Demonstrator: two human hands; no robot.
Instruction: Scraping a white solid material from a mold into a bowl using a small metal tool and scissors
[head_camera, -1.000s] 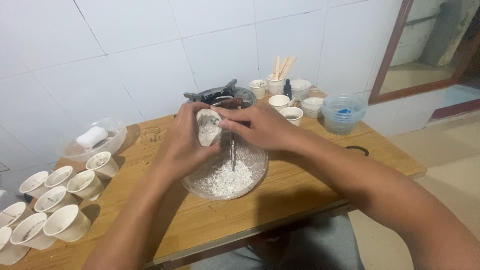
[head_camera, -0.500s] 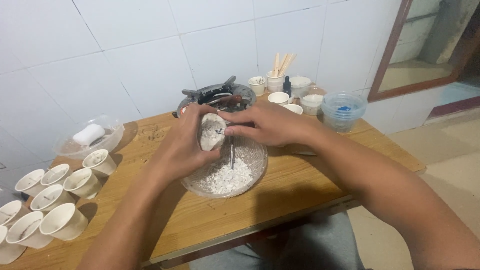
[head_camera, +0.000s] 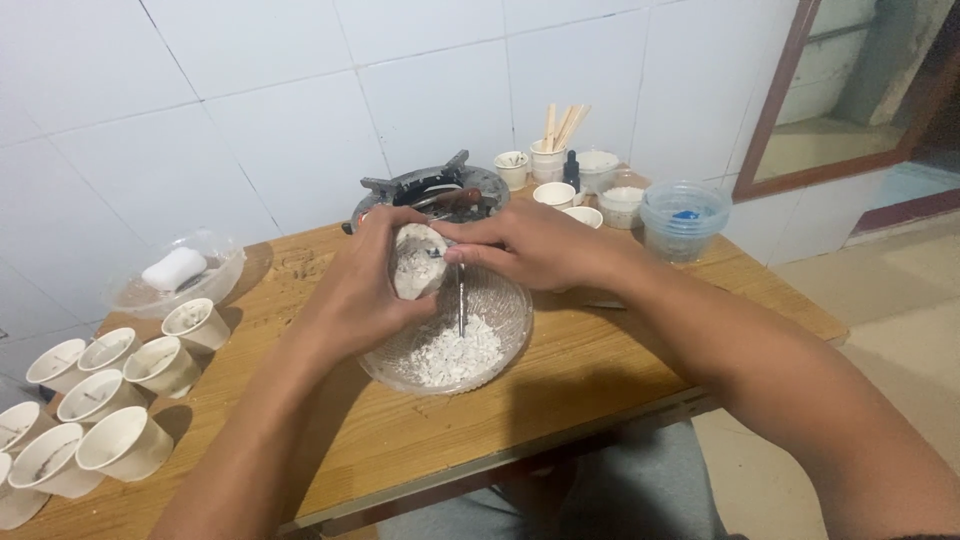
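My left hand (head_camera: 362, 290) grips a white waxy lump (head_camera: 416, 262) over a clear glass bowl (head_camera: 505, 330). My right hand (head_camera: 525, 245) holds a thin metal tool (head_camera: 461, 300) that points down into the bowl, its upper end pressed against the lump. White flakes and crumbs (head_camera: 450, 355) lie heaped in the bottom of the bowl. Both hands meet above the bowl's far rim.
Several white paper cups (head_camera: 120, 400) stand at the left on the wooden table (head_camera: 600, 350). A clear bowl with a white block (head_camera: 175, 270) sits behind them. A dark stove burner (head_camera: 430, 190), small cups, wooden sticks (head_camera: 562, 122), a dropper bottle and a clear tub (head_camera: 683, 218) line the tiled wall.
The hands and lump have stayed over the bowl with only small shifts. The camera view has drifted slightly.
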